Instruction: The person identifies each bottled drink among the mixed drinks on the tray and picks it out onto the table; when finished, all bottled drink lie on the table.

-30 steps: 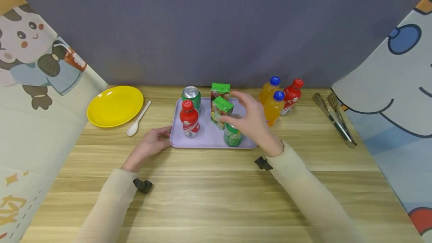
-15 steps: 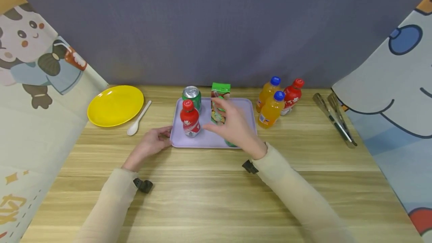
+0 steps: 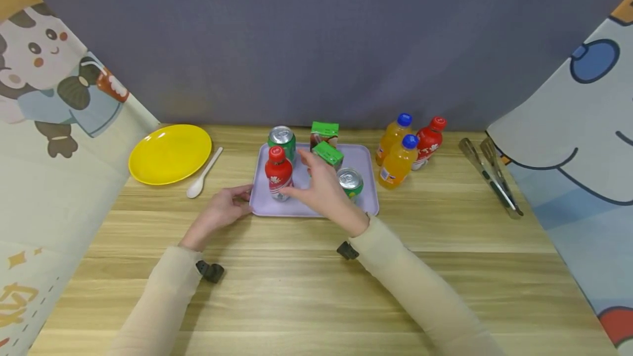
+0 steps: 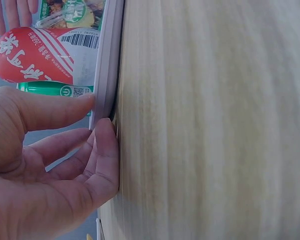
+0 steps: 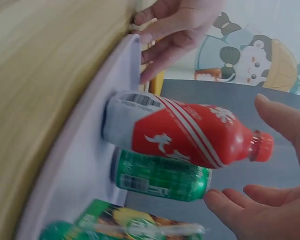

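Observation:
My left hand (image 3: 225,210) pinches the left rim of a lilac tray (image 3: 366,158), thumb over the rim and fingers against its outer side in the left wrist view. Upright on the tray stands a red bottle (image 3: 278,172) with a white lower label. My right hand (image 3: 323,194) is spread open beside it, thumb and fingers apart from the cap in the right wrist view (image 5: 275,200). Behind the bottle is a green can (image 3: 287,147). Two green-topped drink cartons (image 3: 328,154) stand mid-tray, partly hidden by my right hand. Another green can (image 3: 351,181) is at front right.
Right of the tray stand two orange drink bottles (image 3: 398,163) and a second red bottle (image 3: 429,142). Metal tongs (image 3: 489,177) lie further right. A yellow plate (image 3: 170,154) and a white spoon (image 3: 204,173) lie left. A grey partition (image 3: 316,43) rises behind.
My right hand has moved left from above the front can and carton, past them, to the red bottle on the tray. The left hand has stayed at the tray's rim.

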A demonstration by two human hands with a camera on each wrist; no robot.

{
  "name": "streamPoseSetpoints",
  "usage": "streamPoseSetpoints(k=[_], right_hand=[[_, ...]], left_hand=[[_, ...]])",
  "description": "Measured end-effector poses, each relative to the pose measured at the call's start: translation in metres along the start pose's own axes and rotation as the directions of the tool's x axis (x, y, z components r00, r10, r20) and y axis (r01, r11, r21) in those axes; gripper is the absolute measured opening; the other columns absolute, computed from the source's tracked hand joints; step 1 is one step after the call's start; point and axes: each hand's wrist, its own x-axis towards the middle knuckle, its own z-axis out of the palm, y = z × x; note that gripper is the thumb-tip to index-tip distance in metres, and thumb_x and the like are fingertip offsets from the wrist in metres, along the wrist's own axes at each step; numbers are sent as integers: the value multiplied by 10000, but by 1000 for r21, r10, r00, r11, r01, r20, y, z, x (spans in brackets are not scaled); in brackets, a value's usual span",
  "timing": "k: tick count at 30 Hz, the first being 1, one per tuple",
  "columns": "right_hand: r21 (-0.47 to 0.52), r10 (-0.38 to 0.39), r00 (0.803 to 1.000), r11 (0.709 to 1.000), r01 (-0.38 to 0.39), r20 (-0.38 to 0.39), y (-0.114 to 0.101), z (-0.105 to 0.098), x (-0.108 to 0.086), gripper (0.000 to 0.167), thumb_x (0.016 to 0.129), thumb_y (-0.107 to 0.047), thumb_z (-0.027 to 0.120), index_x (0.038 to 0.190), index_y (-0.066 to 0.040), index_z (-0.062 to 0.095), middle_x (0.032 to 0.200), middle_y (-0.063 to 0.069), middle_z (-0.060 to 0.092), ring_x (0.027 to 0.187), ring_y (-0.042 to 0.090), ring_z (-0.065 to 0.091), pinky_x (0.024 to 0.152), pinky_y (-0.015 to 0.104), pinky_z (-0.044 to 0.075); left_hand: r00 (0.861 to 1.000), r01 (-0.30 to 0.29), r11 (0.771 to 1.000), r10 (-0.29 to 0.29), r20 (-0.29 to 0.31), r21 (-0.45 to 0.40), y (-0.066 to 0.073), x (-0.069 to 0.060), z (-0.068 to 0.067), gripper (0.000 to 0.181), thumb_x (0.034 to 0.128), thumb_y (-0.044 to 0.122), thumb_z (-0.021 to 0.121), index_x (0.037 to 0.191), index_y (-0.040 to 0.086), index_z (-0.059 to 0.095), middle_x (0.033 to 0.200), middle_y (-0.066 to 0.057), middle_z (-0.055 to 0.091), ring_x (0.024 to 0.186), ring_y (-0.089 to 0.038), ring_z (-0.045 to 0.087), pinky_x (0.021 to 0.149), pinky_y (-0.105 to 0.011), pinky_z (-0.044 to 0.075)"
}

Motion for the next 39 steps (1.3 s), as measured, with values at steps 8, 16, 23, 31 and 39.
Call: streamPoseSetpoints(k=[8, 16, 23, 31, 39], right_hand=[[23, 5, 1000, 1000, -4, -18, 8, 16, 3, 882, 704, -268, 861, 1399, 17, 399, 1345, 166, 494, 1182, 235, 493, 926, 344, 447], [93, 20, 999, 995, -17, -32, 10, 28, 5, 858, 725, -275, 845, 1402, -3, 394, 1351, 135, 498, 1200, 252, 485, 925, 377, 450], [99, 65, 997, 993, -61, -40, 14, 37, 9, 843, 728, -292, 842, 1398, -27, 403, 1333, 106, 516, 1181, 234, 495, 910, 382, 458], [104, 85, 995, 991, -80, -44, 22, 49, 10, 789, 727, -271, 845, 1365, -68, 427, 1273, 68, 554, 1132, 171, 528, 901, 330, 465], [137, 104, 994, 986, -98, -36, 26, 52, 11, 755, 756, -267, 823, 1364, -75, 420, 1255, 65, 563, 1116, 160, 533, 885, 296, 468]], left_hand=[[1000, 23, 1000, -23, -3, -3, 2, -1, 0, 572, 860, 61, 660, 1388, -26, 458, 1135, -188, 612, 898, -247, 606, 723, -323, 513], [1000, 31, 999, -31, 2, -9, 1, 0, 0, 572, 864, 68, 660, 1391, -21, 456, 1144, -188, 603, 893, -241, 599, 712, -312, 510], [1000, 29, 999, -29, 7, -16, 0, 1, 0, 576, 868, 74, 658, 1396, -20, 449, 1154, -196, 597, 898, -244, 598, 711, -313, 511], [1000, 18, 1000, -18, -8, -5, 1, -2, 0, 571, 852, 53, 661, 1382, -29, 465, 1120, -174, 609, 874, -238, 595, 695, -315, 506], [1000, 9, 1000, -9, -6, -1, 1, -1, 0, 569, 852, 57, 658, 1382, -25, 467, 1118, -180, 611, 839, -228, 596, 684, -316, 505]])
